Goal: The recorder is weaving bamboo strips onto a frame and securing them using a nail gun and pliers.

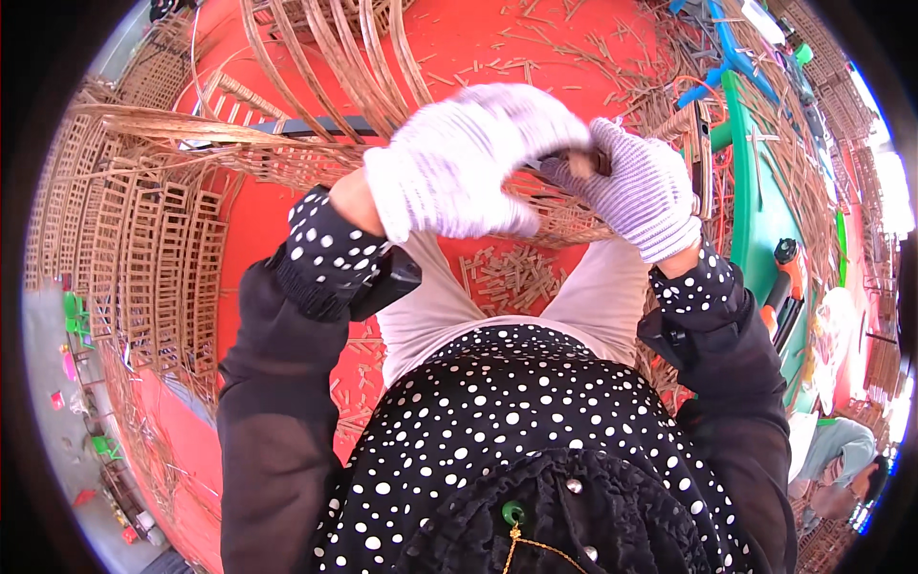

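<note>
Black crinkled cloth [617, 502] with a round green pendant [513, 512] lies nearest. Beyond, the left grip [473, 158], in a white-and-purple knitted glove [421, 172], curves, blurred; the right grip [643, 187], gloved alike, curls inward; whether either holds anything, I cannot tell. Under both spans a brown latticework of woven strips [316, 165], seemingly part-done, its long upper strips [330, 62] left unwoven.
</note>
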A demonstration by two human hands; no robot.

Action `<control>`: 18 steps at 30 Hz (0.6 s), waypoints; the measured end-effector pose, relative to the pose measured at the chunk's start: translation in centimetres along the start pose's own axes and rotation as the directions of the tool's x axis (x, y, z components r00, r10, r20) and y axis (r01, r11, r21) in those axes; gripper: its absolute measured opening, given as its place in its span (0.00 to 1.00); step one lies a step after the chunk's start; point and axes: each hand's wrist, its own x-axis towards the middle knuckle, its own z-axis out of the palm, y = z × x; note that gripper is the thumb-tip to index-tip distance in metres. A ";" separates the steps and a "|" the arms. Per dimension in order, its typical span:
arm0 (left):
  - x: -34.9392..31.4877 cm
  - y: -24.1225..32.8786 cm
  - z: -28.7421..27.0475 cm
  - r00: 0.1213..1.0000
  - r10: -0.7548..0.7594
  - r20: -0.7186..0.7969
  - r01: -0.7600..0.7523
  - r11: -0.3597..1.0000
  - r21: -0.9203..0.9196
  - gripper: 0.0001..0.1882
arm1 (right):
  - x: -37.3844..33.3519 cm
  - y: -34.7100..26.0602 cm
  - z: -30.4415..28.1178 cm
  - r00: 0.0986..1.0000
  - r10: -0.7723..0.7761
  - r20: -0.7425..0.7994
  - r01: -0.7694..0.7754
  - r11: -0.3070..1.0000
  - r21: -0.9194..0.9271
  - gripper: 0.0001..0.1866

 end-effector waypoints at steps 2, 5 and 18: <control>-0.2 -0.1 0.7 0.999 0.043 -0.011 -0.041 0.987 0.153 0.33 | 0.1 0.0 -0.1 0.999 -0.035 -0.026 0.034 0.998 -0.046 0.16; 0.6 -0.3 0.6 0.935 -0.345 0.075 0.345 0.845 -0.410 0.22 | 0.0 0.1 0.0 1.000 -0.017 -0.005 0.016 0.999 -0.032 0.18; 2.3 -3.0 1.3 0.805 -0.542 0.239 0.589 0.689 -0.423 0.11 | -0.3 -0.5 0.0 0.999 -0.012 0.031 0.013 0.999 -0.038 0.21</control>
